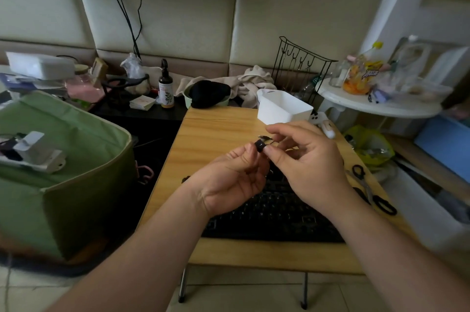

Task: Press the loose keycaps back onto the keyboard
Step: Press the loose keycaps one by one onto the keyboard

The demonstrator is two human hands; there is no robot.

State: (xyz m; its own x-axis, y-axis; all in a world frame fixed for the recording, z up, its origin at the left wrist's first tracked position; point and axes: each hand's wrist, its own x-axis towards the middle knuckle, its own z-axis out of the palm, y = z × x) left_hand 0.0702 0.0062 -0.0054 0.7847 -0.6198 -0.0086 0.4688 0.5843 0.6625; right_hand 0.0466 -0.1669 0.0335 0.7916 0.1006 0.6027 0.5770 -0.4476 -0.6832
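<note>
— What's in play right now?

— A small black square plastic keycap (pixel 260 145), held up in the air between both hands, well above the black full-size keyboard (pixel 274 212) that lies on the light wooden bench (pixel 216 128). The left hand (pixel 232 179) has its fingers curled, with the cap pinched at the fingertips. The right hand (pixel 307 159) meets it from the other side, its thumb tip touching the cap's edge.

— Is the right hand gripping anything else?

— There is something thin and dark with a glint just behind the cap, by the right forefinger. It may be a wire keycap puller, but the view is too blurred to say for certain.

— How will the cap handle?

— I'd judge it very light and rigid, a hollow shell with smooth, slightly slick sides. It is easy to flick away if squeezed unevenly. The weak part is likely the socket underneath, so it wants a straight push, not a tilted one.

— Where should it be held?

— By two opposite side walls, with the legend face up and the hollow underside free. Once it sits over its switch, a flat fingertip on the top face would be the place to press.

— Anything nearby worth noting?

— Black-handled scissors (pixel 366 187) lie on the bench to the right of the keyboard, and a white plastic bin (pixel 282 106) stands at the far edge.
</note>
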